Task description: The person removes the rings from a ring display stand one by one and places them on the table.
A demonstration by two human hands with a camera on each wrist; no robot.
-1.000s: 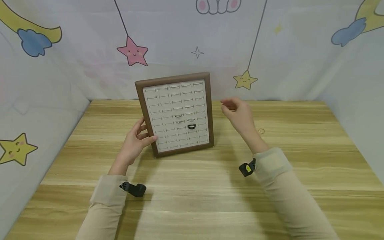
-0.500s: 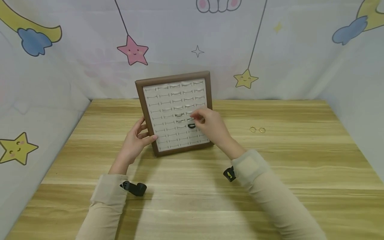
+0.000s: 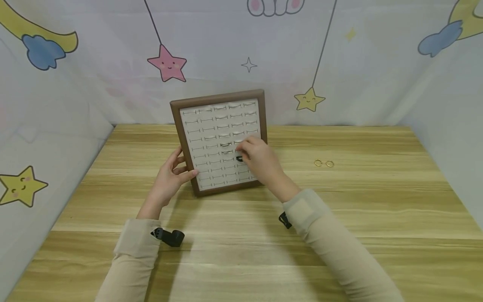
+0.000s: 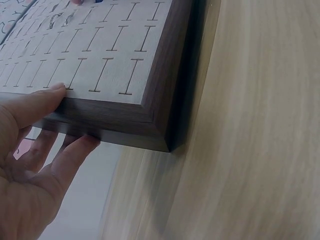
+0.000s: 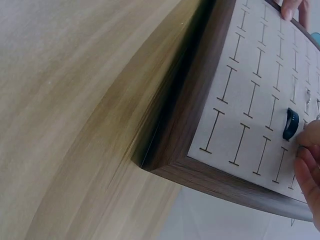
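Note:
A ring display tray with a brown wooden frame (image 3: 219,95) stands tilted back at the far middle of the table. My left hand (image 3: 185,165) grips its left edge, thumb on the front (image 4: 47,97), fingers behind. My right hand (image 3: 243,149) is at the white slotted face, its fingertips (image 5: 309,160) bunched at a slot just above a black ring (image 3: 239,159) (image 5: 290,124). They seem to pinch a small ring, mostly hidden. A silver ring (image 3: 225,145) sits in a slot to the left.
Two gold rings (image 3: 324,163) lie on the wooden table (image 3: 241,251) to the right of the tray. A printed cloth backdrop (image 3: 339,63) closes the back and both sides.
My right hand came down and left from the air beside the tray onto its slotted face, uncovering the second gold ring. The left hand and tray stayed put.

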